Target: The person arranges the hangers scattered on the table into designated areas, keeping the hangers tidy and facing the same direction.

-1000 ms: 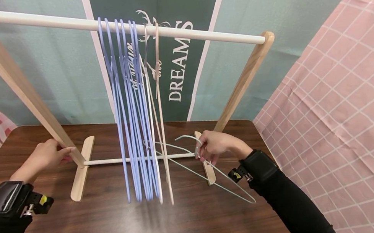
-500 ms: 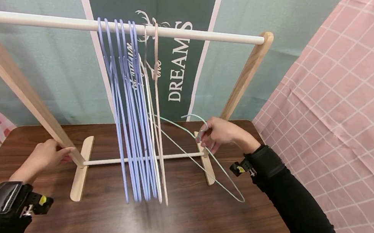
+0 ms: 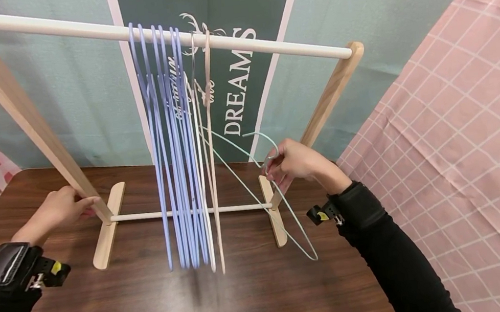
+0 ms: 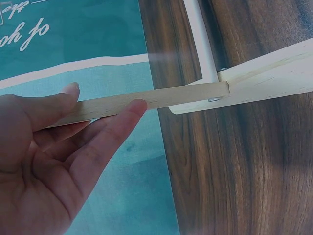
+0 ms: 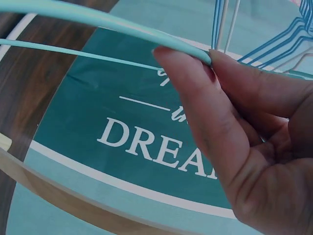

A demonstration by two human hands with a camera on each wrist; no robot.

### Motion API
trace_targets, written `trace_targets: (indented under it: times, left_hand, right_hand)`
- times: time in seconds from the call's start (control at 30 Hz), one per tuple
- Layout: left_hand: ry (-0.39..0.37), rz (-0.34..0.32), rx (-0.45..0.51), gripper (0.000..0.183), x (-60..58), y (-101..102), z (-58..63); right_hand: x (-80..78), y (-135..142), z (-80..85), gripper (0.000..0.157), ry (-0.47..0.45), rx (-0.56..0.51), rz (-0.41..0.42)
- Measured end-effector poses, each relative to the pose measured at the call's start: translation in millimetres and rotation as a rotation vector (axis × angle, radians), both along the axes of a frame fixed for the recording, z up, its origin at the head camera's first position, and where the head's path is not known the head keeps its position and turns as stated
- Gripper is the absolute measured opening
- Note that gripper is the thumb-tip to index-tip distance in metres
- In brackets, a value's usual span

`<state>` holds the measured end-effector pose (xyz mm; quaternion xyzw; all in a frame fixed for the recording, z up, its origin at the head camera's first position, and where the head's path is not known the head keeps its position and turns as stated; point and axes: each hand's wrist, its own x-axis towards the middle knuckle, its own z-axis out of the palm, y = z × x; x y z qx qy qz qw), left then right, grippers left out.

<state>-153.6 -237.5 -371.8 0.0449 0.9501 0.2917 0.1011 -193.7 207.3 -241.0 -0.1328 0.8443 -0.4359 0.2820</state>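
Observation:
My right hand (image 3: pixel 297 160) pinches a mint-green clothes hanger (image 5: pixel 98 18) between thumb and fingers close to its hook. The hanger is tilted in front of the rack's right post, its far end overlapping the hung hangers in the head view. With the thumb on one side and fingers on the other, my left hand (image 3: pixel 63 207) grips the rack's left wooden post (image 3: pixel 22 105) low down. Several blue hangers (image 3: pixel 167 237) hang from the white rail (image 3: pixel 293 46). To their right hang white hangers (image 3: pixel 210 232) and a pinkish-beige hanger (image 3: pixel 219 231).
The rack's left foot (image 3: pixel 104 244) and right foot (image 3: pixel 278 227) stand on the dark wooden table (image 3: pixel 156 311), joined by a thin white crossbar (image 3: pixel 141 217). A green printed curtain (image 3: pixel 334 2) hangs behind; a pink checked cloth (image 3: pixel 472 115) covers the right side.
My right hand has risen with the green hanger, whose far end has swung up and whose near corner has moved left. The left hand stays on the post.

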Motion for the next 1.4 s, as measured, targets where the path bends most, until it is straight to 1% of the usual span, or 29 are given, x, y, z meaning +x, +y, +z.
trace_targets:
  times: [0.2,0.33,0.5,0.73,1.07,1.17,1.3,1.4]
  left_hand:
    - [0.000,0.001,0.009,0.041,0.2,-0.6,0.7]
    - [0.002,-0.005,0.004,0.041,0.3,-1.5,1.1]
    - [0.007,-0.008,0.006,0.041,0.5,-1.7,0.6]
    - [0.028,-0.021,-0.012,0.039,0.1,-2.4,-0.6]
    - [0.019,-0.005,0.008,0.040,0.8,-1.6,-1.3]
    - [0.012,-0.003,0.013,0.040,0.9,-1.3,-1.3]
    - [0.009,-0.004,0.012,0.040,0.9,-0.8,-1.2]
    - [0.009,-0.004,0.013,0.040,0.7,-0.7,-0.5]
  right_hand:
    - [-1.2,-4.8,12.0,0.015,0.073,0.086,-0.026]
    - [-1.2,-9.8,20.6,0.013,0.109,0.106,-0.040]
    - [-2.9,-13.5,29.0,0.010,0.102,0.107,-0.062]
    - [-6.1,-14.7,37.6,0.009,0.130,0.150,-0.053]
    - [-3.1,-13.4,42.3,0.012,0.116,0.136,-0.070]
    - [-2.6,-12.6,42.9,0.011,0.121,0.128,-0.063]
    - [-2.4,-11.8,42.1,0.009,0.107,0.113,-0.057]
    - [-2.5,-11.8,41.7,0.007,0.097,0.095,-0.069]
